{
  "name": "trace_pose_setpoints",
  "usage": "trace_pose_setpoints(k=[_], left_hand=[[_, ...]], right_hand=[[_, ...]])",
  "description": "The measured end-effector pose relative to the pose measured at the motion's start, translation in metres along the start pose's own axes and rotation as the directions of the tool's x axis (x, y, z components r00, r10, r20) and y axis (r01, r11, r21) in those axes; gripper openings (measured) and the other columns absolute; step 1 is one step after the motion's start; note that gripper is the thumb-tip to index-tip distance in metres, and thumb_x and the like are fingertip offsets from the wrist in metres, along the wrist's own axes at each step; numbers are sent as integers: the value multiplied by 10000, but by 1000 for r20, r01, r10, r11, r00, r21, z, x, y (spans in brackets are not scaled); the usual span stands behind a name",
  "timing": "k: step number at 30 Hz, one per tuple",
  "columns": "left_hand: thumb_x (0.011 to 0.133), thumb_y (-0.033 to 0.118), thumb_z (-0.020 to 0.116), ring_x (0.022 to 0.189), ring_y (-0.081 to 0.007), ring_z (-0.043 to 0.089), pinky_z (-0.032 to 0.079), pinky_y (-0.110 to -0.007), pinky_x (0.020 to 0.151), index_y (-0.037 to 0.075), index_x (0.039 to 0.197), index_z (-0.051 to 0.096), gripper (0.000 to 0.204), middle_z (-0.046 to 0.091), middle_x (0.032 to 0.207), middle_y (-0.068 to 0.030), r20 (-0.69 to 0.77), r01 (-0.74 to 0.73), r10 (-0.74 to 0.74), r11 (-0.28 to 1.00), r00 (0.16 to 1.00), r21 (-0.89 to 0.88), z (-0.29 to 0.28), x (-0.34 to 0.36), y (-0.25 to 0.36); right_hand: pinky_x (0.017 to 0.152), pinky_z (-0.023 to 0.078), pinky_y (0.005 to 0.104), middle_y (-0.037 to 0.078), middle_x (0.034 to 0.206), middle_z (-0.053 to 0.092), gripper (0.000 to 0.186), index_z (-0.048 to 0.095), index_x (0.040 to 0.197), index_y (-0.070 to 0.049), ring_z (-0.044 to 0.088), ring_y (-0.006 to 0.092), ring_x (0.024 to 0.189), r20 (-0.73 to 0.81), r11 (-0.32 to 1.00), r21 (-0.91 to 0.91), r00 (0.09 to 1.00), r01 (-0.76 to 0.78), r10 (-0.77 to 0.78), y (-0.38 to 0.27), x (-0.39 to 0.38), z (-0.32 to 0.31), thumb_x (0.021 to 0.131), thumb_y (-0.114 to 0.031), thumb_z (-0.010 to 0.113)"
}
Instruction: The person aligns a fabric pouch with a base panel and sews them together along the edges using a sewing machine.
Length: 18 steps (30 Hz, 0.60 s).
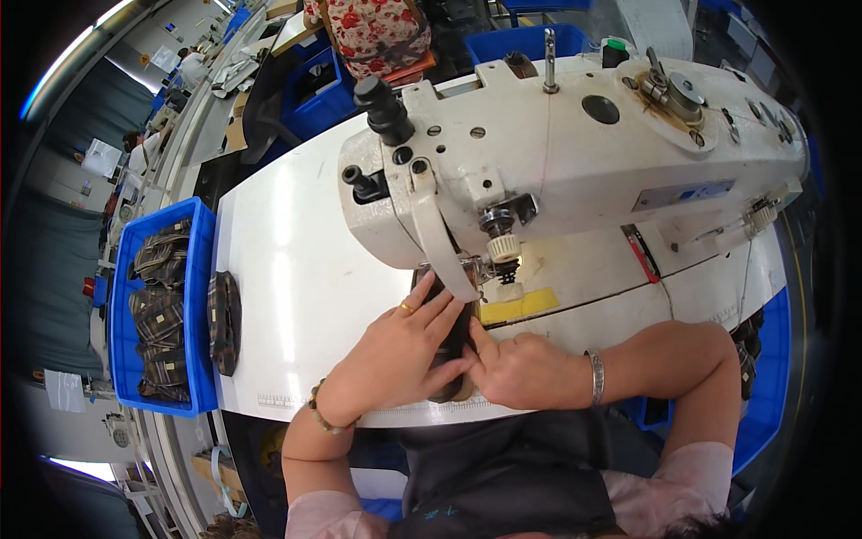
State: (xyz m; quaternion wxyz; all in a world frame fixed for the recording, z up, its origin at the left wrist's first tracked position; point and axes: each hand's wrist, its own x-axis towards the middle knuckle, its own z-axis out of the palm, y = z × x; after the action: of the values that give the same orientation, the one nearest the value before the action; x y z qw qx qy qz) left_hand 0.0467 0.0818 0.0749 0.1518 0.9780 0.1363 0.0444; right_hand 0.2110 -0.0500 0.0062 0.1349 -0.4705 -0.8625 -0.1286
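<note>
A white sewing machine (pixel 575 144) stands across the white table. Beneath its needle area lies a dark fabric piece (pixel 459 338), partly hidden by my hands. My left hand (pixel 400 354) rests over it with fingers stretched out, the fingertips beside the machine's pale front lever. My right hand (pixel 507 368) has curled fingers gripping the piece's right edge, close to my left thumb. A yellow strip (pixel 530 302) is on the machine bed just right of the needle. A folded plaid piece (pixel 224 323) lies at the table's left edge.
A blue bin (pixel 205 305) of plaid pieces sits left of the table, another (pixel 768 368) at the right. A red cutter (pixel 641 253) lies on the bed. More bins (pixel 521 47) and a chair with floral fabric (pixel 377 31) are behind. Other people (pixel 190 67) work at the far left.
</note>
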Motion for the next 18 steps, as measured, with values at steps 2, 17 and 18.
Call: trace_pose_setpoints(k=[2, 17, 18], left_hand=[[730, 222, 796, 1260, -408, 559, 502, -434, 1012, -56, 1345, 536, 723, 513, 1439, -237, 197, -8, 8, 1000, 980, -2, -12, -15, 9], [747, 136, 704, 631, -212, 624, 494, -341, 498, 76, 1223, 656, 482, 566, 843, -36, -18, 59, -57, 977, 998, 203, 24, -14, 28], [753, 136, 703, 621, -216, 623, 491, -344, 494, 74, 1221, 657, 475, 567, 838, -36, -25, 56, -52, 978, 998, 199, 25, -14, 27]], right_hand=[[441, 495, 259, 394, 1018, 664, 319, 680, 1000, 73, 637, 148, 509, -41, 998, 51, 998, -34, 37, -2, 1, -4, 827, -175, 576], [412, 388, 240, 311, 900, 715, 275, 708, 840, 47, 553, 117, 461, -21, 988, -134, 997, 73, -77, -11, -1, -12, 732, -179, 594], [414, 383, 242, 310, 896, 715, 270, 704, 818, 38, 553, 120, 464, -24, 989, -128, 997, 74, -78, -12, -1, -11, 708, -184, 595]])
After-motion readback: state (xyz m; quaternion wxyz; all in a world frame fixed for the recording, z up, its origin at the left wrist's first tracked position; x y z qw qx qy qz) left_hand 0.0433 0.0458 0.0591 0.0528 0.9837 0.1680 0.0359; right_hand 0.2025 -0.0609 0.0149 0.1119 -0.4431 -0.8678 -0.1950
